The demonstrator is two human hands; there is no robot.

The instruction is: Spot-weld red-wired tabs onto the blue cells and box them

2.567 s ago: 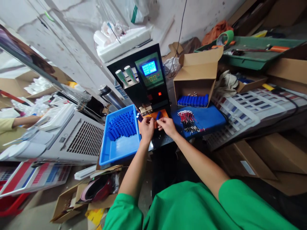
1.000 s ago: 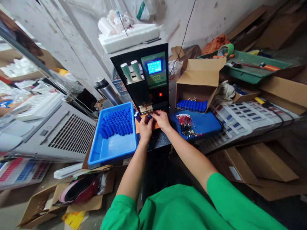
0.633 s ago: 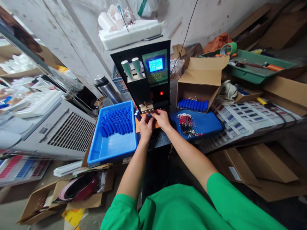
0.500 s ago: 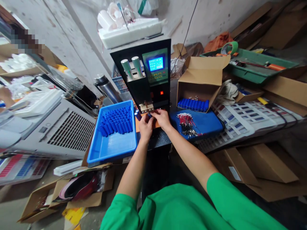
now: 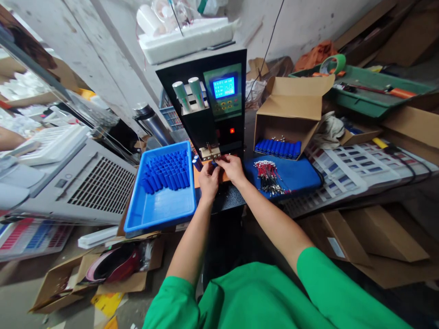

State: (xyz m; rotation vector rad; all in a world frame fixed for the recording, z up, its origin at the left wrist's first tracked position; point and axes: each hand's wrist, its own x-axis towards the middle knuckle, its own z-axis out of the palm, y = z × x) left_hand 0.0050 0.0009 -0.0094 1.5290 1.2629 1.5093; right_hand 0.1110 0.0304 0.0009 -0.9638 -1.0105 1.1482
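Note:
My left hand point(image 5: 209, 182) is closed on a blue cell, mostly hidden by the fingers, just below the welding tips point(image 5: 209, 149) of a black machine point(image 5: 202, 125). Close beside it on the right, my right hand point(image 5: 233, 168) has its fingers pinched at the same spot; what they hold is too small to make out. Blue cells point(image 5: 196, 161) stand left of my left hand on an orange surface. Many blue cells point(image 5: 168, 169) fill the upper part of a blue tray point(image 5: 159, 212). Red and black wire leads point(image 5: 269, 176) lie on a blue mat point(image 5: 302, 176).
An open cardboard box point(image 5: 291, 107) behind the mat holds a row of blue cells. A green tray point(image 5: 363, 107) sits at the back right. A steel flask point(image 5: 153, 123) stands behind the blue tray. Another person's arm point(image 5: 10, 139) shows at the far left.
The camera view has shifted slightly. Both hands stay together under the machine's tips, with no clear change in their hold.

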